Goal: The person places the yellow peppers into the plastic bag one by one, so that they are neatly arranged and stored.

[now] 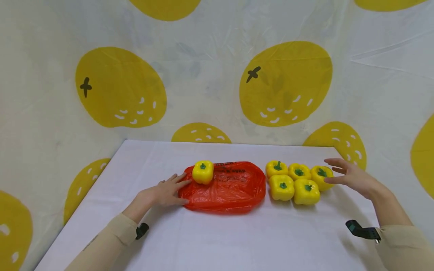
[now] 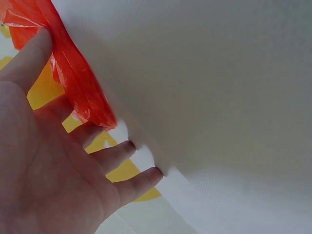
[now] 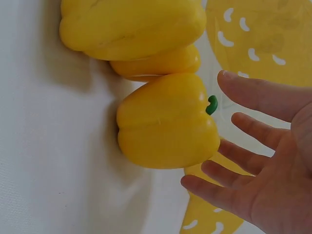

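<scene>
A red plastic bag with dark print lies flat on the white table. One yellow bell pepper with a green stem sits on its upper left part. My left hand rests at the bag's left edge, fingers spread; in the left wrist view the thumb and some fingertips touch the red bag. To the right of the bag, several yellow bell peppers stand grouped together. My right hand hovers beside the rightmost pepper with fingers apart, holding nothing. The right wrist view shows that pepper close to the fingertips.
The white table reaches toward me below the bag. Behind it hangs a pale curtain printed with large yellow fruit, which also runs along both sides. A dark strap is at the right wrist and another at the left.
</scene>
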A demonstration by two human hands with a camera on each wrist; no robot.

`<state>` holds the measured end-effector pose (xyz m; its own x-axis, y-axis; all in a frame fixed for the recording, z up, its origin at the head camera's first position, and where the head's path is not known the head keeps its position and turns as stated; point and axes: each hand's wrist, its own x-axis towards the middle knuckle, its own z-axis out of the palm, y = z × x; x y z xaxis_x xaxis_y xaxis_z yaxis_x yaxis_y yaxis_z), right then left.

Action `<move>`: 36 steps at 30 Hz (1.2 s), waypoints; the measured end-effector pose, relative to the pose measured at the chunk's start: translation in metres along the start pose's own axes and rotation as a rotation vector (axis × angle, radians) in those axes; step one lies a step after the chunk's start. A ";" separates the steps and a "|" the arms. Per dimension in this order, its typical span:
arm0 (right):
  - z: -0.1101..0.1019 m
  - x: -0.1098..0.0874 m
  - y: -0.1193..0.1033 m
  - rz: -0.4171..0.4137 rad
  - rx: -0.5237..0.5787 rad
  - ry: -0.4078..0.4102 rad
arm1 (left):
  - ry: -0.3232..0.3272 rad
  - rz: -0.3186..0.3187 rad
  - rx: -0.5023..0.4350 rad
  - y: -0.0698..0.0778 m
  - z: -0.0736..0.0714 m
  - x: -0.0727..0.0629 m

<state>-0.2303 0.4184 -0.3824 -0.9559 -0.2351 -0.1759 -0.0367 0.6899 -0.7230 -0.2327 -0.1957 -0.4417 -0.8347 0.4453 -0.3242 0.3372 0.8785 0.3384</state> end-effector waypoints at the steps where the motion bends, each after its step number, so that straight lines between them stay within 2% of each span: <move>1: 0.001 0.000 0.002 -0.003 0.004 -0.003 | 0.001 -0.001 -0.003 0.000 0.000 0.000; 10: 0.007 0.004 0.011 -0.004 0.025 -0.019 | 0.000 0.002 0.001 0.002 0.000 -0.001; 23: 0.011 0.007 0.016 -0.012 -0.009 -0.019 | 0.002 0.012 -0.001 0.004 -0.002 -0.004; 36: 0.010 0.006 0.017 -0.001 -0.025 0.009 | 0.014 0.033 0.009 0.001 -0.002 -0.003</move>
<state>-0.2337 0.4223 -0.4027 -0.9583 -0.2301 -0.1692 -0.0449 0.7066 -0.7062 -0.2308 -0.1963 -0.4387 -0.8291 0.4713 -0.3009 0.3683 0.8652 0.3403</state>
